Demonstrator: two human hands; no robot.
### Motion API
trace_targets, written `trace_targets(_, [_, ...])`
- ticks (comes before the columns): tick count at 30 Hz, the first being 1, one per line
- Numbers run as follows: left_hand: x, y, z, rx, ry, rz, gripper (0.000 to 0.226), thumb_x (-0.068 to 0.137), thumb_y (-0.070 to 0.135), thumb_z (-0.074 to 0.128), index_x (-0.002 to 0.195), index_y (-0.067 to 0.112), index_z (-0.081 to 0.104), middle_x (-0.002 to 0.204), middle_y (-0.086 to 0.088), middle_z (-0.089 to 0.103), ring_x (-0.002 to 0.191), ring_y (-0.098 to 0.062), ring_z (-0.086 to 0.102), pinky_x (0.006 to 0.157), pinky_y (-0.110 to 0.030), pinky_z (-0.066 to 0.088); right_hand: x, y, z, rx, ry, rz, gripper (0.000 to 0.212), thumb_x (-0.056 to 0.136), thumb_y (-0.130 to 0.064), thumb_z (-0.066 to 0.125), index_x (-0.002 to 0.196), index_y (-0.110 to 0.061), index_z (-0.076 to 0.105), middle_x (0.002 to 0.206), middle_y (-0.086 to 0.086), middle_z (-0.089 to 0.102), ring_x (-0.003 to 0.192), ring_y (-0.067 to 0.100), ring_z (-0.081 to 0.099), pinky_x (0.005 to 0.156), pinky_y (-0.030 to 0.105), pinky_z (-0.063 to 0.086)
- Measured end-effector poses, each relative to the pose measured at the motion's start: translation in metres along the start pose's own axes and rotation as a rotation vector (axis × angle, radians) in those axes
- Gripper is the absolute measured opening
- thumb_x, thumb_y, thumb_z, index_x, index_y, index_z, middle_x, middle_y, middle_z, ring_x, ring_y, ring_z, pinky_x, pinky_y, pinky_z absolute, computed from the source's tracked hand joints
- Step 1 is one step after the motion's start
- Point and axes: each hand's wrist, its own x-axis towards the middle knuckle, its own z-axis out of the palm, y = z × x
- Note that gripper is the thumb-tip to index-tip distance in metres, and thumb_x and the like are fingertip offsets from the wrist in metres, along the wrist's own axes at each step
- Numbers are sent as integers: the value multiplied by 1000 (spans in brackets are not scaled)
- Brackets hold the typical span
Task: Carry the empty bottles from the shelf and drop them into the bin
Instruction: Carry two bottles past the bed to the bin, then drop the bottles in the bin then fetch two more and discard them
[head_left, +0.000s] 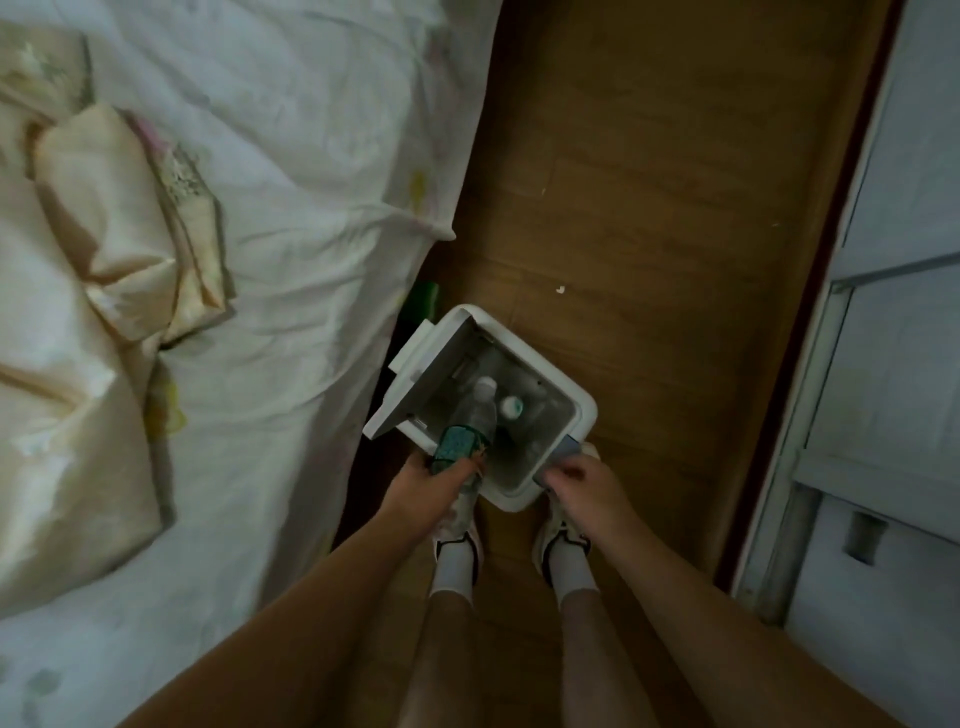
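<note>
A white bin stands on the wooden floor with its lid tipped open to the left. My left hand grips a clear plastic bottle with a teal label, held neck-first over the bin's opening. Inside the bin lies another bottle with a white cap. My right hand is at the bin's near right corner with curled fingers; whether it grips anything there is unclear.
A bed with white sheets and a cream pillow fills the left side. A white cabinet or door frame runs along the right. My feet in white shoes stand just behind the bin. Something green lies by the bed.
</note>
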Motion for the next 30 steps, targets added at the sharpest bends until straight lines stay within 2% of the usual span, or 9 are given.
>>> trace_targets(3, [-5,3,-3,21,-5,16,59,91,52,58,137,15,51,100,-2,66,78,-16,67,59,-26,53,-9,4,0,-10,-59,-8,21,92,-33,59,102,-17,70,87,-1,68,81,14,64,70,28,49])
trace_targets(6, [-11,8,-14,77,-28,26,54,93,58,49,129,18,55,99,-5,69,83,-20,71,60,-27,53,-17,4,-4,-42,-101,-31,19,93,-27,58,96,-12,70,77,0,65,68,11,59,64,26,45])
trace_targets(13, [-37,17,-34,337,-28,149,34,99,44,47,105,16,65,91,-2,66,77,-14,63,68,-28,53,-39,-12,-37,-130,-111,-71,17,96,-29,56,98,-18,68,93,2,69,85,14,65,75,29,52])
trace_targets(16, [-55,9,-40,460,-25,195,26,98,43,48,106,22,62,95,-1,65,85,-14,64,73,-28,52,-52,-19,-51,-176,-98,-93,14,96,-28,55,97,-20,67,98,3,69,92,17,67,89,38,55])
trace_targets(18, [-73,-1,-46,476,-9,193,25,97,44,50,107,24,62,97,-1,66,87,-15,65,74,-29,53,-65,-24,-61,-196,-87,-98,12,95,-29,55,96,-24,66,98,2,69,92,17,67,91,41,56])
trace_targets(21, [-112,-19,-57,354,30,149,18,98,41,50,98,27,62,97,-3,68,87,-19,68,78,-34,57,-98,-31,-78,-210,-83,-107,9,95,-32,55,96,-30,63,99,-3,69,91,13,66,92,41,55])
trace_targets(23, [-144,-32,-64,218,74,93,16,100,36,49,94,27,61,98,-9,70,83,-23,69,73,-34,57,-128,-35,-90,-218,-91,-126,12,95,-33,54,100,-29,64,100,-4,69,92,13,66,92,41,55])
trace_targets(27, [-223,-66,-78,-7,180,62,22,100,27,51,99,11,66,92,-15,71,70,-26,66,65,-34,53,-202,-39,-108,-246,-140,-169,17,96,-31,54,110,-26,63,102,-3,68,94,11,66,83,31,53])
trace_targets(30, [-288,-88,-83,-145,232,98,25,100,26,51,99,6,66,92,-16,71,70,-28,66,68,-37,51,-255,-34,-122,-316,-156,-238,15,95,-31,55,104,-26,66,100,-3,71,92,12,67,81,30,54])
